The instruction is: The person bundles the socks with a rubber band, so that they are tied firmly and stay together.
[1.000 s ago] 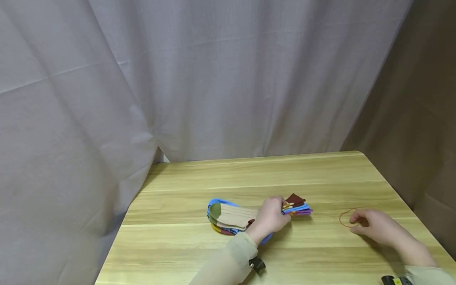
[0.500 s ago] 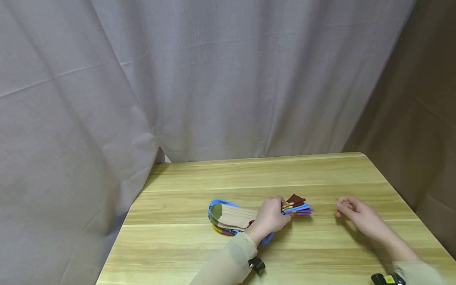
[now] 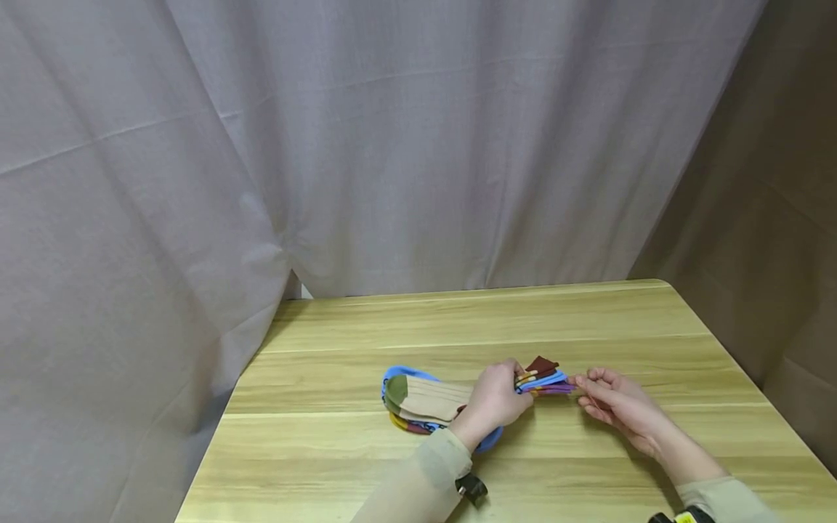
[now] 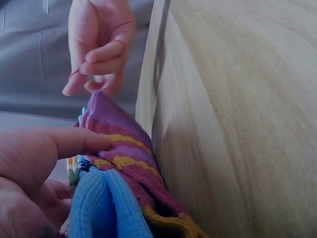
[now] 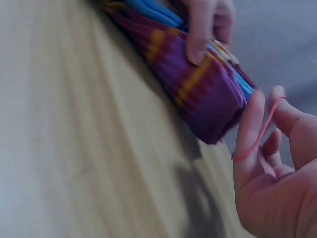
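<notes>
My left hand [image 3: 498,396] grips a flat stack of ribbed socks [image 3: 433,396] near the cuff end. The top sock is beige with an olive toe; blue, maroon and mustard ones show below it. Purple, blue and maroon cuffs [image 5: 208,106] stick out to the right, past the left fingers. Close to those cuffs is my right hand [image 3: 617,407], with a thin red rubber band [image 5: 267,121] hooked over its thumb and fingers. The right wrist view shows the band stretched between thumb tip and a finger. The right fingertips [image 4: 74,88] are right at the purple cuff.
The socks lie on a wood-grain table [image 3: 314,450]. A grey curtain [image 3: 405,160] hangs behind and to the left, with a darker brownish one [image 3: 752,218] along the right side. Each wrist wears a small black camera [image 3: 472,488].
The right hand has come leftward with the rubber band, from the table's right side up to the sock cuffs. Its loose loop is now stretched over the fingers. The left hand stays put.
</notes>
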